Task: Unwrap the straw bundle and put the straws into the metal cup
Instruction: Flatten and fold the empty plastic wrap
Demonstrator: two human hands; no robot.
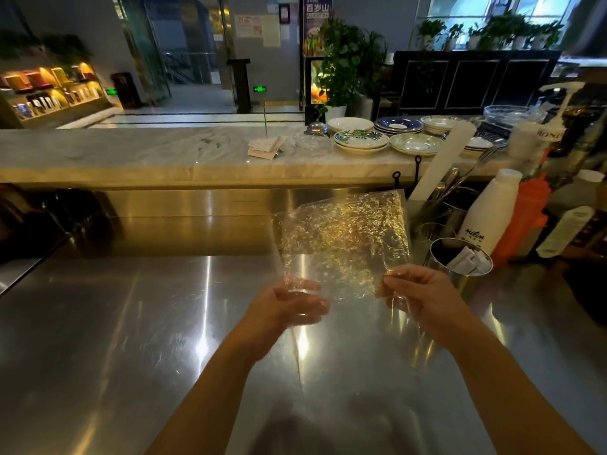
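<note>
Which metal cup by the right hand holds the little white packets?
The nearest metal cup, just beyond the right hand; the cup behind it holds utensils.

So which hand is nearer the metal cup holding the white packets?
The right hand, just left of and in front of the metal cup, almost beside it. The left hand is farther left, across the clear plastic wrapper that both hands hold.
</note>
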